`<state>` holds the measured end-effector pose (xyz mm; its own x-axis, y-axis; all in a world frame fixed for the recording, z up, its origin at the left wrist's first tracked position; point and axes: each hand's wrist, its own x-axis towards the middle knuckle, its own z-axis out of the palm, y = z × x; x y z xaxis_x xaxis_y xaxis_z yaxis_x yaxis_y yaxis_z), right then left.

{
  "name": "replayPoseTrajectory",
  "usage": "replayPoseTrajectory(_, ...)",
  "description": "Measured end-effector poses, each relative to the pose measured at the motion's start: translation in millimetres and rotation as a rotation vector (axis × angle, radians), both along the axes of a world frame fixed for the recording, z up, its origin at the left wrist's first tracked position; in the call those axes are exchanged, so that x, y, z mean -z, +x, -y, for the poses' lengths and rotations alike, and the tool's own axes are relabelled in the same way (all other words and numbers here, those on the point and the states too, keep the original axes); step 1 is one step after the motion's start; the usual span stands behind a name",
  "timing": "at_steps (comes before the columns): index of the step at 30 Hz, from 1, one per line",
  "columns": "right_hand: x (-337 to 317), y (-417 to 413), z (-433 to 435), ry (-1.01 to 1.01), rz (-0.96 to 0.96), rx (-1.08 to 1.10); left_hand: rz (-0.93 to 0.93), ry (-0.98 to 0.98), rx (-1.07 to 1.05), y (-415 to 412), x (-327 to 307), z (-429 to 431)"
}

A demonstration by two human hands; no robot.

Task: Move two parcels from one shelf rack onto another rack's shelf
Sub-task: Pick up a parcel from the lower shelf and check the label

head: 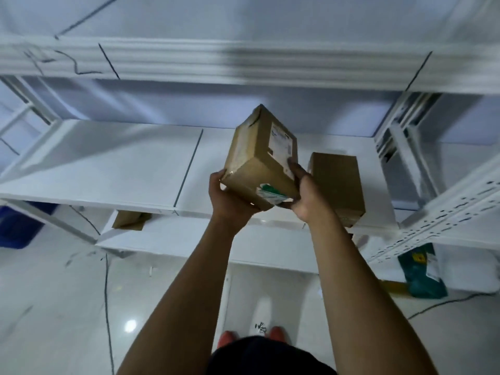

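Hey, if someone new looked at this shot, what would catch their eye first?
First, the cardboard box held tilted in mid-air at the centre, gripped from both sides by the left hand and right hand. Just right of it, a second brown parcel lies on the white shelf. Low right, a green package sits by the floor.

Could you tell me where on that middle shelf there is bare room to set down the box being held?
The shelf is bare from its left end across the panel seam up to the held box, gripped by the left hand and right hand. The right end is crowded: a second box lies near the right upright.
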<state>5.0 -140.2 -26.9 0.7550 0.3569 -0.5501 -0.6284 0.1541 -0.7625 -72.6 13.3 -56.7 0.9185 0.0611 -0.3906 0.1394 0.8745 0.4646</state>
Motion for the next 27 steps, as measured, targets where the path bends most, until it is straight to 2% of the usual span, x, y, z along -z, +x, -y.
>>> replayPoseTrajectory(2, -0.6, -13.3, -3.4, 0.165, -0.016, 0.028, 0.077, -0.144, 0.036, -13.6, 9.6, 3.5)
replayPoseTrajectory(4, 5.1, -24.8, -4.2, 0.162, 0.009, 0.046, 0.062, -0.089, 0.053, -22.7, 11.9, -2.7)
replayPoseTrajectory(10, 13.9, -39.7, 1.6, 0.031, 0.142, 0.214, -0.164, 0.508, 0.032, -17.0, -18.8, -21.7)
replayPoseTrajectory(15, -2.9, -44.2, 8.8, 0.089, 0.345, 0.268, -0.077, 0.866, 0.238, -17.9, -33.2, -21.6)
replayPoseTrajectory(21, -10.2, -51.2, 26.8, 0.2, 0.437, 0.283, 0.124, 0.875, 0.253, -21.4, -36.1, -28.6)
replayPoseTrajectory(27, -17.2, -55.7, 33.9, 0.25, 0.486, 0.278, 0.162, 0.828, 0.221, -22.5, -34.6, -29.7)
